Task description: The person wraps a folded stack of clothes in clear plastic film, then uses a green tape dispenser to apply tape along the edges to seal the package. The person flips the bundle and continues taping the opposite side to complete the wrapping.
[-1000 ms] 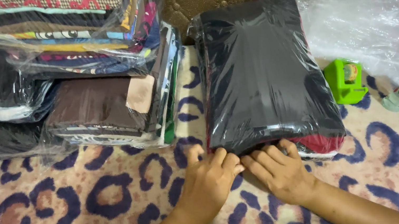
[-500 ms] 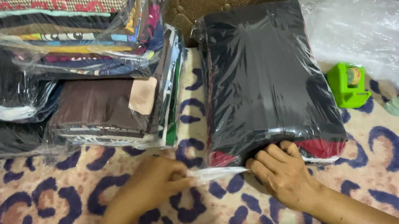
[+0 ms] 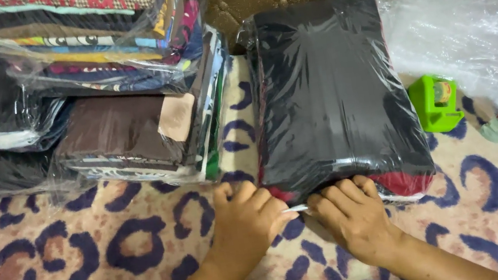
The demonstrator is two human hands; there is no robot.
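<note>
The bagged black garment bundle (image 3: pixel 328 94) is best pressed flat at its near edge, where the flap is pinched by left hand (image 3: pixel 248 217) and right hand (image 3: pixel 350 214).

Both my forearms are bare right down to the wrists; no sleeve shows on either one. My left hand (image 3: pixel 245 220) carries no ring, no watch and no bracelet, and my right hand (image 3: pixel 354 216) is just as plain. My fingers (image 3: pixel 344 195) are uncovered, without gloves, and the nails that show are short and unpainted. Above the forearms, nothing more of me comes into view.
</note>
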